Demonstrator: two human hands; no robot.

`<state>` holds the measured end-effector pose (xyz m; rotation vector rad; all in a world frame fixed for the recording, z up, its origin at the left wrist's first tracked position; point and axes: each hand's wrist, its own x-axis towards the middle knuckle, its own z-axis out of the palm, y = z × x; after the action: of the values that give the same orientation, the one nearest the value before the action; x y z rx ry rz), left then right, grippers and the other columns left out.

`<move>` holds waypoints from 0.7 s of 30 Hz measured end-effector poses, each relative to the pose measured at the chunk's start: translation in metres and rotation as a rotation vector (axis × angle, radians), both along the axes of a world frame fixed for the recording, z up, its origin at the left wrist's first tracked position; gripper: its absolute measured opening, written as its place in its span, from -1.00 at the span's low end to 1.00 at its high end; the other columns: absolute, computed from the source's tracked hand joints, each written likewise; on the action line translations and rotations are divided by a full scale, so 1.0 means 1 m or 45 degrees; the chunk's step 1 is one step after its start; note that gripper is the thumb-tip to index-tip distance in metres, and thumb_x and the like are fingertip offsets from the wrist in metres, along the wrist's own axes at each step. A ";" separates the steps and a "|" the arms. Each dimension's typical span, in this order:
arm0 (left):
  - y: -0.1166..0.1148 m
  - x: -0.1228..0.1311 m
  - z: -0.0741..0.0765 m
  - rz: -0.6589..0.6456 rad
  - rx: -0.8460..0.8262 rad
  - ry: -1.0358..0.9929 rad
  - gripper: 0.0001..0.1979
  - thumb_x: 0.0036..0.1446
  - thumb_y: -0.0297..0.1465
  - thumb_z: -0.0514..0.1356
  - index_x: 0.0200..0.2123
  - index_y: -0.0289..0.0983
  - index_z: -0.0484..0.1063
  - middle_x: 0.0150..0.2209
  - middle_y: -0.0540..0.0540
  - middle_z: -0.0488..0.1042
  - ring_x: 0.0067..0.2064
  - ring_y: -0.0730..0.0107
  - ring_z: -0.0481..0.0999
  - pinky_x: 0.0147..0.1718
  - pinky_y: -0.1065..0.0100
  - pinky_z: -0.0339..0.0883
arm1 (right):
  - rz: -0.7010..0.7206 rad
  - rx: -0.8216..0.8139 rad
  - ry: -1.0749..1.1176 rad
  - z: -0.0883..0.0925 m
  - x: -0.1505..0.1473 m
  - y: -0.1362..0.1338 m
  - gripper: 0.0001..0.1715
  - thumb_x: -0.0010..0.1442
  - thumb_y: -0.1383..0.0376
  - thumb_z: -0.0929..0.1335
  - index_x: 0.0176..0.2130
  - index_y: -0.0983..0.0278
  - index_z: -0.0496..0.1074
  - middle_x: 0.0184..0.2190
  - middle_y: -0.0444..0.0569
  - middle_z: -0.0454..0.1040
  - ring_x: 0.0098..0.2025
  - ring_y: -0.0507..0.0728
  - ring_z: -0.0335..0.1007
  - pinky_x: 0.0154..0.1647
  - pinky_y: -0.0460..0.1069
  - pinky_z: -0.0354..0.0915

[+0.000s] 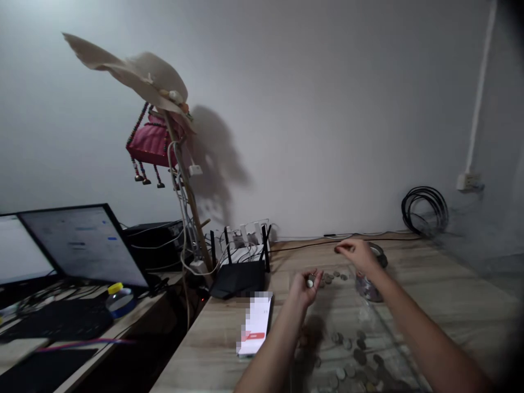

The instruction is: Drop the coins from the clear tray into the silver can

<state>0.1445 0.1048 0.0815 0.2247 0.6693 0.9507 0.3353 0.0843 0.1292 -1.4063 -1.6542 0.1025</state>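
Tilting the half-curled left hand (308, 288) could cause the round silvery coins (310, 283) cupped in it to be spilled onto the pale wood-grained table (200, 349), over which loose grey coins (349, 371) are spread. A small dark item (338, 250), possibly a coin, is pinched by the right hand (340, 249); the clear rounded container (369, 290) near its wrist could be toppled by contact.

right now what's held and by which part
Left hand holds a coin, grip unclear; right hand pinches a small dark thing, seemingly by its edge.
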 end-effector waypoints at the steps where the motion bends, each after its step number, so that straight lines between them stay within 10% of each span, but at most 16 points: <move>1: 0.007 -0.001 0.000 -0.054 0.014 0.022 -0.86 0.04 -0.65 -0.02 -0.39 -0.43 0.30 -0.53 -0.12 0.37 -0.51 0.52 0.43 -0.65 0.62 0.25 | -0.175 0.030 -0.012 0.001 0.016 0.002 -0.72 0.00 0.16 0.28 -0.41 0.23 0.52 -0.43 -0.04 0.53 -0.39 0.09 0.38 -0.40 -0.08 0.18; 4: 0.019 -0.003 -0.005 -0.250 0.050 0.078 -0.86 0.08 -0.62 -0.03 -0.37 -0.47 0.32 -0.59 -0.08 0.33 -0.66 0.65 0.28 -0.81 0.69 -0.06 | -0.563 -0.049 -0.086 -0.004 0.059 0.004 -0.78 -0.06 0.15 0.31 -0.45 0.18 0.51 -0.48 -0.07 0.51 -0.43 0.08 0.36 -0.50 -0.09 0.09; 13: 0.026 -0.012 -0.024 -0.473 0.511 0.390 -0.89 0.09 -0.42 0.04 -0.37 -0.36 0.30 -0.62 0.08 0.22 -0.73 0.75 0.05 -0.78 0.64 -0.36 | -0.804 -0.092 -0.316 -0.019 0.070 0.000 -0.81 -0.05 0.19 0.30 -0.49 0.16 0.51 -0.47 -0.04 0.49 -0.42 0.10 0.31 -0.47 -0.04 0.06; 21: 0.032 -0.030 -0.018 -0.282 0.272 0.128 -0.86 0.05 -0.53 -0.04 -0.30 -0.38 0.25 -0.61 0.09 0.18 -0.73 0.75 -0.07 -0.79 0.62 -0.35 | -0.280 0.503 -0.279 -0.026 0.008 -0.015 -0.70 0.15 0.28 0.19 -0.26 0.28 0.46 -0.36 0.00 0.47 -0.26 0.10 0.31 -0.20 -0.02 0.16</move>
<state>0.1143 0.1372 0.0639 0.5283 0.6203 0.8006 0.3431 0.0694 0.1027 -1.3133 -1.5730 -0.4943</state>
